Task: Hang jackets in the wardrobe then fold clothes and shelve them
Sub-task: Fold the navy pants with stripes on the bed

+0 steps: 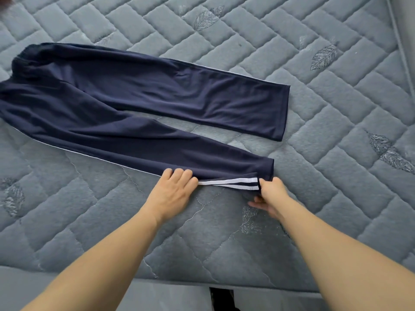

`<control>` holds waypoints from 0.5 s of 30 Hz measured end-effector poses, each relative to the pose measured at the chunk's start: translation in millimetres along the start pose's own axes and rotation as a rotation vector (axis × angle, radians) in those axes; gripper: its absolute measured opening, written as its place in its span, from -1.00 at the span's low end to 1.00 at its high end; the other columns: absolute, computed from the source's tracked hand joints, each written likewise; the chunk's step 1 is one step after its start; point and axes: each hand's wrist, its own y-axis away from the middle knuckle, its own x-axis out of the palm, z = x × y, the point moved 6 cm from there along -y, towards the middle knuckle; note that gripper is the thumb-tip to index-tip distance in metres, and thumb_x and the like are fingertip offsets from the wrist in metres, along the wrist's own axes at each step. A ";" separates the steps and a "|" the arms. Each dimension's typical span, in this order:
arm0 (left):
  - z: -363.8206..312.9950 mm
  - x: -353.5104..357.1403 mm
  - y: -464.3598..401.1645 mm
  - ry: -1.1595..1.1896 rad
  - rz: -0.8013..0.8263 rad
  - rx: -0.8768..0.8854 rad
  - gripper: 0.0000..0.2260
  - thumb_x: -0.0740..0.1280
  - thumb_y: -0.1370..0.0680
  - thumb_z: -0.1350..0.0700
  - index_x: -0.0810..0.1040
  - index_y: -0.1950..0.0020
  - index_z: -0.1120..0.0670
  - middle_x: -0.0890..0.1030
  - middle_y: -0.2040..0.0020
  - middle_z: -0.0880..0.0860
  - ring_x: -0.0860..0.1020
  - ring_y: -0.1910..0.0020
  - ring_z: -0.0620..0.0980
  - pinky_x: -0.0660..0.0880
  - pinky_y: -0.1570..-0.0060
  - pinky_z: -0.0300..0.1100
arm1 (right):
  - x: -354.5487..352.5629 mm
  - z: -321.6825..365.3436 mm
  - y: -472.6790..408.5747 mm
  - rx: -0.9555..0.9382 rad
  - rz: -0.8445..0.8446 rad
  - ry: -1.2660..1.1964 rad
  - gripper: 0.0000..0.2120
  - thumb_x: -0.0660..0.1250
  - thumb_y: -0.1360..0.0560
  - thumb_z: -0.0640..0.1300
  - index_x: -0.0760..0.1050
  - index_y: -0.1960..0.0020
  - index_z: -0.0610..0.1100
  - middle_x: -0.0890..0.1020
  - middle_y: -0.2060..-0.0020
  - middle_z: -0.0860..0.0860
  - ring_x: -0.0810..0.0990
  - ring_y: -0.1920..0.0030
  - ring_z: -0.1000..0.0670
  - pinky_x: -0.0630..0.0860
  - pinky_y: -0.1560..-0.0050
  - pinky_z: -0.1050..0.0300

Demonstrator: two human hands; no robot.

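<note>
Currently: a pair of navy blue jersey track trousers (pixel 139 104) lies flat on the grey quilted mattress (pixel 336 108), waistband toward its left edge, both legs running rightward and splayed apart in a narrow V. Near leg sits closest to the mattress's front edge, hem roughly at mid-width.

Left hand (pixel 173 191): fingers straight and together, palm down, pressing the lower seam of the near leg partway along. Holding nothing, just pinning the cloth. Likely an anchor so the fabric does not slide while the hem end is worked.

Right hand (pixel 271 194): at the hem of the near leg, thumb and forefinger pinching the cuff corner; remaining fingers hang loose below, over the mattress. The pinch has rolled the edge slightly, exposing the double white side stripe (pixel 229 183) along the seam between the two hands.

Reading: smoothing and squaring of the near leg, with the cloth drawn taut between anchor and pinch. Judged as preparation for folding, since the legs are not yet stacked one on the other.

Far leg lies undisturbed, hem toward the right side of the mattress, a thin white piping line along its upper seam. Mild wrinkling near the crotch and waistband.

No wardrobe, shelf or jackets in view. Folding stage appears only just begun.
</note>
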 end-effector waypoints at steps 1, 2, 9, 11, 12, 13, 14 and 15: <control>-1.7 4.9 1.8 -0.007 0.049 -0.013 -0.79 0.36 -0.33 0.20 0.46 0.07 0.10 0.46 0.13 0.10 0.42 0.19 0.15 0.30 0.22 0.01 | 1.4 -6.3 3.5 0.079 0.010 -0.013 -0.80 0.21 -0.63 -0.12 0.37 -0.23 -0.16 0.49 0.09 -0.15 0.48 0.38 -0.09 0.60 0.38 -0.07; -1.0 9.6 2.1 -0.009 0.098 -0.053 -0.80 0.37 -0.32 0.19 0.48 0.08 0.09 0.47 0.13 0.08 0.43 0.19 0.14 0.30 0.23 0.00 | 3.2 -13.3 7.1 0.152 0.031 -0.014 -0.71 0.26 -0.61 -0.06 0.35 -0.26 -0.16 0.50 0.11 -0.16 0.52 0.34 -0.12 0.59 0.37 -0.07; 3.2 20.7 -17.2 0.029 0.277 -0.156 -0.86 0.27 -0.48 0.18 0.47 -0.02 0.05 0.56 0.12 0.04 0.51 0.13 0.14 0.30 0.20 -0.05 | 26.0 -34.9 10.4 0.282 0.077 -0.064 -0.62 0.21 -0.51 -0.34 0.26 -0.29 -0.15 0.52 0.23 -0.16 0.55 0.38 -0.09 0.55 0.34 -0.03; -1.1 27.7 -15.9 0.092 0.390 -0.104 -0.88 0.22 -0.49 0.10 0.42 -0.01 0.02 0.59 0.05 0.04 0.53 0.04 0.15 0.24 0.18 -0.08 | 17.1 -35.0 7.9 0.233 0.037 0.062 -0.65 0.06 -0.48 -0.42 0.22 -0.17 -0.10 0.47 0.22 -0.17 0.41 0.47 -0.02 0.52 0.35 0.05; -5.4 29.8 -13.2 0.156 0.448 -0.068 -0.89 0.22 -0.46 0.06 0.39 0.03 0.00 0.60 0.06 0.03 0.56 0.04 0.15 0.25 0.19 -0.09 | 9.8 -34.6 8.4 0.194 0.028 0.170 -0.67 0.04 -0.49 -0.40 0.22 -0.16 -0.09 0.47 0.16 -0.18 0.38 0.43 -0.01 0.48 0.34 0.09; -10.9 30.7 -9.5 0.228 0.508 -0.031 -0.90 0.24 -0.44 0.04 0.37 0.09 -0.01 0.61 0.09 0.03 0.57 0.07 0.16 0.28 0.21 -0.10 | 1.4 -33.4 7.4 0.135 0.024 0.310 -0.69 0.04 -0.50 -0.37 0.22 -0.18 -0.10 0.46 0.10 -0.18 0.39 0.36 -0.03 0.45 0.32 0.09; -17.0 31.2 -5.2 0.295 0.566 0.004 -0.90 0.25 -0.41 0.03 0.34 0.14 -0.02 0.60 0.14 0.02 0.58 0.11 0.17 0.29 0.24 -0.12 | -6.8 -30.5 6.4 0.054 0.015 0.500 -0.70 0.08 -0.50 -0.34 0.23 -0.20 -0.12 0.47 0.05 -0.18 0.44 0.27 -0.07 0.45 0.26 0.07; -22.5 31.6 0.0 0.358 0.630 0.028 -0.90 0.25 -0.41 0.04 0.34 0.17 -0.01 0.56 0.20 0.01 0.57 0.14 0.18 0.30 0.27 -0.13 | -13.1 -25.8 6.7 -0.038 -0.006 0.707 -0.72 0.13 -0.49 -0.30 0.24 -0.19 -0.14 0.49 0.00 -0.17 0.50 0.15 -0.13 0.47 0.15 0.03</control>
